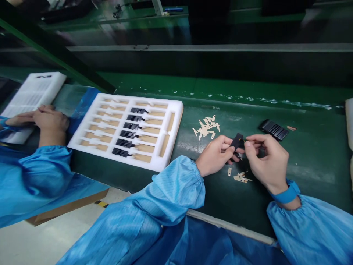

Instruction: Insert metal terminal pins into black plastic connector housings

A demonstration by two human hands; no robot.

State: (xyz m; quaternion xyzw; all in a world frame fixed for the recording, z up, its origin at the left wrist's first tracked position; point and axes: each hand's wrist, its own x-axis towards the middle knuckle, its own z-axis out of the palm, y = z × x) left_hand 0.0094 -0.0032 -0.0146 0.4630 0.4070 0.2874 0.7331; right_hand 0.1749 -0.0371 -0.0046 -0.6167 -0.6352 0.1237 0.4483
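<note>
My left hand point(217, 154) grips a small black part point(236, 142) between thumb and fingers above the green mat. At its right end, the thumb and index finger of my right hand point(266, 158) are pinched together; what they hold is too small to name. Pale flat pieces point(207, 127) lie in a loose pile behind my left hand. Nearer the front edge is a smaller group of similar pieces point(242, 177), with a single one point(229, 172) beside it. A row of black parts point(273, 129) rests behind my right hand.
Left of my hands, a white foam tray point(173, 138) holds several black parts in its middle slots. Another person's hands point(51, 119) are at the far left, by a white foam block point(35, 92). The table's front edge point(231, 226) runs below my hands.
</note>
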